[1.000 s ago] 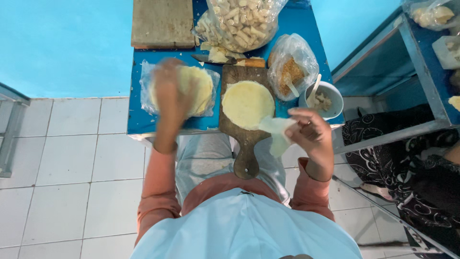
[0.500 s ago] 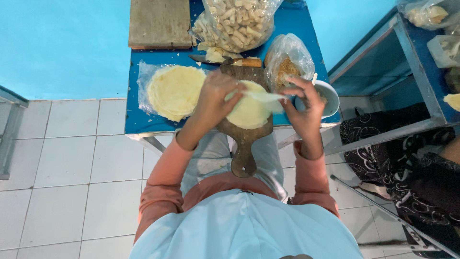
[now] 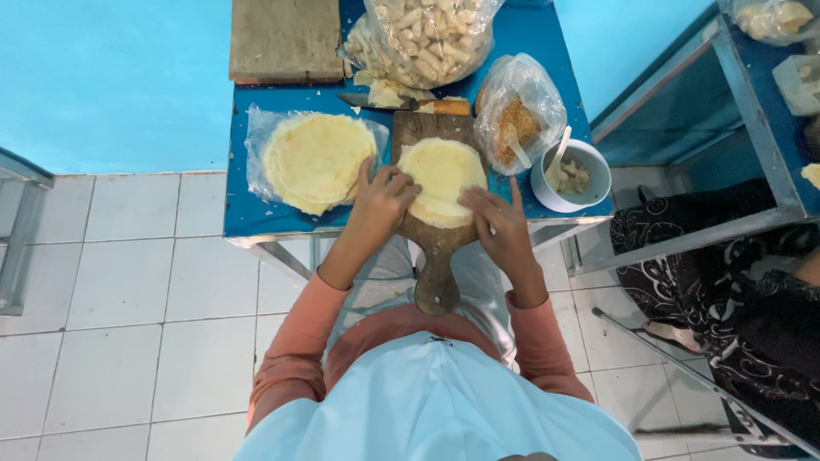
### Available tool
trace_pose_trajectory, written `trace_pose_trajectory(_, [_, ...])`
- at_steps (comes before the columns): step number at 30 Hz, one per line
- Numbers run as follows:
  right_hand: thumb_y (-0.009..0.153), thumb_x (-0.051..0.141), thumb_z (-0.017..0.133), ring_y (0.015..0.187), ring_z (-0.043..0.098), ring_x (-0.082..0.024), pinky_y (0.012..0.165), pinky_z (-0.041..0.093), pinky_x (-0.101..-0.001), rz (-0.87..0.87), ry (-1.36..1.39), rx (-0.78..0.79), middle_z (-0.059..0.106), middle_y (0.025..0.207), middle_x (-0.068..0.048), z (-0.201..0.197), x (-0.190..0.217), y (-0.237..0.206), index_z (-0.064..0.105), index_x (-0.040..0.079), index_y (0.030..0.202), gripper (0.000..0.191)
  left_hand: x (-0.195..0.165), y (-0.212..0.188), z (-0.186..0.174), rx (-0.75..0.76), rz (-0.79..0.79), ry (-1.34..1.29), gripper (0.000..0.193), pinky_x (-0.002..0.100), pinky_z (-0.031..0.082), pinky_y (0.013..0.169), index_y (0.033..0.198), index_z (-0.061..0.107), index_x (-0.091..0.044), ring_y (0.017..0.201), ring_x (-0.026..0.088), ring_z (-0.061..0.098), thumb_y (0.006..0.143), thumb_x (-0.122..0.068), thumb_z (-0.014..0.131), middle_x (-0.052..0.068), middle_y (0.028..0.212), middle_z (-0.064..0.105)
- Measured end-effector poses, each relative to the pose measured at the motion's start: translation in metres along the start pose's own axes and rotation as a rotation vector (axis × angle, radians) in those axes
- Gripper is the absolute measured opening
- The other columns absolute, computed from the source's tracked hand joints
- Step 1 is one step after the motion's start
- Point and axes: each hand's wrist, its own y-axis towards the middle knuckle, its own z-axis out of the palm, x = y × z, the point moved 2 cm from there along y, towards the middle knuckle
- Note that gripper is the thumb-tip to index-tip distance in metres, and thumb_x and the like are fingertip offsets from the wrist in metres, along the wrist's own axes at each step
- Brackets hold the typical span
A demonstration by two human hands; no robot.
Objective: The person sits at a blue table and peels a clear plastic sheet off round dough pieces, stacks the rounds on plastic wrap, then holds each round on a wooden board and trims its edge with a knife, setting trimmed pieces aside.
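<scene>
Head view: left hand (image 3: 382, 198) and right hand (image 3: 498, 224), fingers spread flat, press a round pale-yellow wrapper (image 3: 442, 176) onto the wooden paddle board (image 3: 436, 248) at the blue table's (image 3: 256, 218) front edge; filling likely follows.

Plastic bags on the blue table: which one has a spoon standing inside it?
The smaller clear bag of brown crumbs, just beside the white bowl. A pale spoon sits in its opening. The larger bag of pale sticks behind it shows none.
</scene>
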Motion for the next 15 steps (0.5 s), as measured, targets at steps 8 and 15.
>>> trace_pose_trajectory(8, [0.087,-0.018,0.05,0.131,0.065,-0.03,0.127,0.022,-0.0616,0.035,0.084,-0.163,0.07,0.134,-0.007,-0.018,0.023,-0.01,0.062,0.01,0.132,0.054,-0.001,-0.003,-0.052,-0.166,-0.222,-0.088,0.028,0.046,0.047,0.099,0.115,0.069,-0.003,0.112,0.036,0.059,0.087,-0.003,0.072,0.015,0.118,0.065])
trace_pose_trajectory(15, [0.092,-0.009,0.06,0.126,0.067,-0.028,0.123,0.033,-0.0574,0.009,0.169,-0.132,0.071,0.129,-0.006,-0.004,0.04,0.015,0.065,0.01,0.127,0.041,0.036,0.002,-0.063,-0.101,-0.36,0.012,0.021,0.046,0.05,0.077,0.099,0.07,-0.004,0.094,0.036,0.061,0.081,-0.011,0.078,0.013,0.101,0.067])
